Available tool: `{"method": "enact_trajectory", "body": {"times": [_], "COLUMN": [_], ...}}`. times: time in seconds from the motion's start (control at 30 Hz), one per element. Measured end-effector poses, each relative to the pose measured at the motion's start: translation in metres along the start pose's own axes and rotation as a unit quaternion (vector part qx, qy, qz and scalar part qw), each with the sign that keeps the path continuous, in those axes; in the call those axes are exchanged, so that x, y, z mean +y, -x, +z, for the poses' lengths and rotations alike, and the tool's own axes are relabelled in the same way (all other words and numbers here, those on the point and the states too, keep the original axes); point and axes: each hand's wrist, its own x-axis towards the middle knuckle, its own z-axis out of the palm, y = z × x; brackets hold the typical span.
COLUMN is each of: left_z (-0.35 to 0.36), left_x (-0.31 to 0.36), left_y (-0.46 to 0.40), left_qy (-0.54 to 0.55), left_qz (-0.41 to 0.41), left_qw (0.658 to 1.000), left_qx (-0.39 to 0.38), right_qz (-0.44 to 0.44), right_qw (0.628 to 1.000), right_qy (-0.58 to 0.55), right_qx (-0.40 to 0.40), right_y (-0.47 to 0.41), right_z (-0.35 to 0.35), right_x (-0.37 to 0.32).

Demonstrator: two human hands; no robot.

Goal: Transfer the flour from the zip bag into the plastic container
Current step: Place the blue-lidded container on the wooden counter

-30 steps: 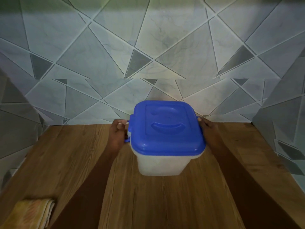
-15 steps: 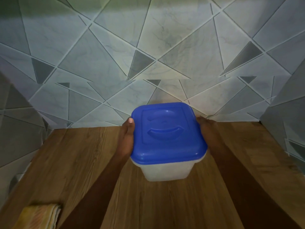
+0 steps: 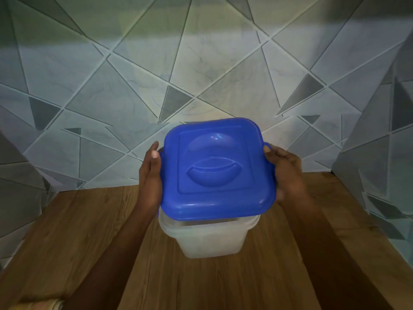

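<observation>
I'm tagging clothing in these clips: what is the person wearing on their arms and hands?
Nothing shows on either one. The left hand and right hand are bare, with no gloves, rings, watch or bracelets visible. Both forearms are uncovered down to the frame's bottom edge, so no sleeve comes into view.

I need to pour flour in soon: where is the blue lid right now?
In the head view, the blue lid sits centre frame, held between the left hand and right hand, raised just above the plastic container on the wooden table.
</observation>
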Motion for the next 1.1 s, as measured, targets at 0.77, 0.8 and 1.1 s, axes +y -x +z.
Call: {"method": "enact_trajectory", "body": {"times": [0.77, 0.8, 1.1], "left_z": [0.001, 0.002, 0.000], "left_x": [-0.042, -0.040, -0.045], "left_y": [0.044, 0.047, 0.054], "left_qy": [-0.580, -0.570, -0.549], "left_qz": [0.017, 0.020, 0.013], "left_qw": [0.805, 0.813, 0.831], "left_qx": [-0.122, -0.118, -0.086], "right_qz": [-0.171, -0.122, -0.049], "right_qw": [0.762, 0.737, 0.657], "right_qy": [0.625, 0.664, 0.750], "right_qx": [-0.018, -0.026, -0.062], "right_y": [-0.003, -0.008, 0.010], "right_z": [-0.174, -0.186, -0.248], "right_x": [0.055, 0.066, 0.133]}}
